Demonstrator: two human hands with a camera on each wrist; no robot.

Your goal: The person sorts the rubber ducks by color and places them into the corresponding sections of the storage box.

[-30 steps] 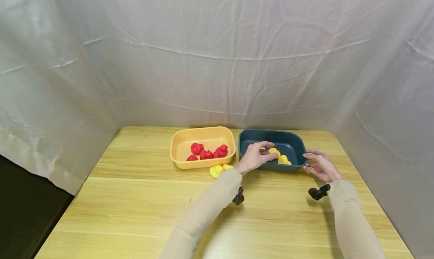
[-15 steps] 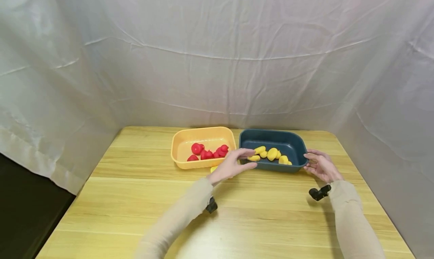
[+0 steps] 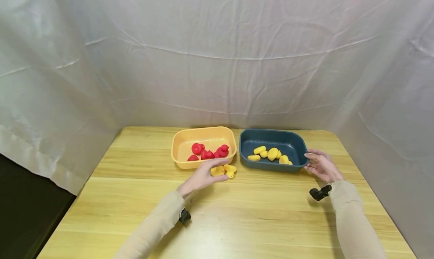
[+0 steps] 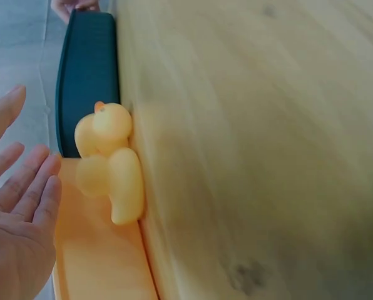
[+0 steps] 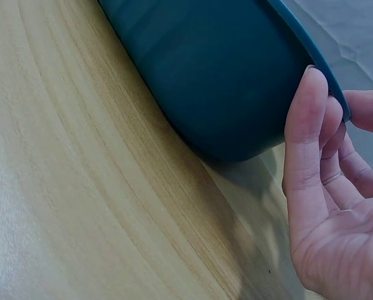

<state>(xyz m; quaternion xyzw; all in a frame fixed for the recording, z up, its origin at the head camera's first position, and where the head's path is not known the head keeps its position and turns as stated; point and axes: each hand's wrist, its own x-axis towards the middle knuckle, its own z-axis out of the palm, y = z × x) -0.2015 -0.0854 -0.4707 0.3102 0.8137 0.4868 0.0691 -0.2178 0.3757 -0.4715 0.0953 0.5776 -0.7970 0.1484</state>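
Observation:
Two yellow rubber ducks [image 3: 230,169] lie close together on the table, right in front of the light orange bin [image 3: 179,163]. My left hand [image 3: 202,176] is over them from the left, thumb and fingers spread apart with nothing held. In the left wrist view its fingers [image 4: 33,187] are extended, and the ducks [image 4: 125,181] show beyond them. At the right end of the dark blue bin [image 3: 271,167], my right hand [image 3: 322,166] holds the rim. The right wrist view has the thumb [image 5: 306,125] against the bin's outer wall [image 5: 211,81] and a finger across the rim.
Several red rubber ducks [image 3: 207,154] sit inside the orange bin. Several yellow ducks [image 3: 272,154] lie in the blue one. The bins stand side by side on the wooden table [image 3: 257,213]. Pale cloth [image 3: 217,63] hangs behind and along both sides.
My left hand has drawn back leftward from over the blue bin to the two ducks on the table, its fingers apart. The right hand has stayed at the blue bin's end.

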